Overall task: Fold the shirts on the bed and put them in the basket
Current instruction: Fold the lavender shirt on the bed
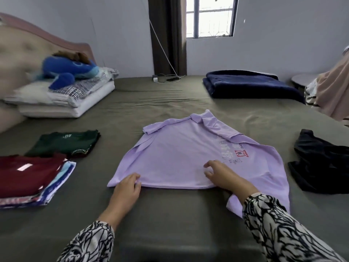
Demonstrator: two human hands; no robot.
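**Lilac shirt half-folded on the bed, both hands at its near edge**

Two arms in black-and-white patterned sleeves (279, 229) reach forward over the olive-green bed (170, 220). The left hand (127, 188) pinches the near left corner of the lilac shirt (175, 159), thumb and fingertips closed on the folded edge. The right hand (224, 175) hovers or rests lightly on the cloth near the same edge, its fingers spread and loosely curved, gripping nothing. The shirt lies flat in the middle of the bed, collar pointing away, its left side folded in; a flap on the right side hangs toward the near edge beside the right forearm. Printed characters and a red mark show on its right half.

To the left lies a stack of folded shirts (28, 178) with a maroon one on top, and just beyond it a folded dark green shirt (64, 143). To the right a crumpled black garment (321, 163) lies apart from the lilac one. Farther back, a folded navy blanket (249, 84) sits on the right, and pillows (62, 103) with a blue plush toy (68, 69) on the left. No basket is in view.
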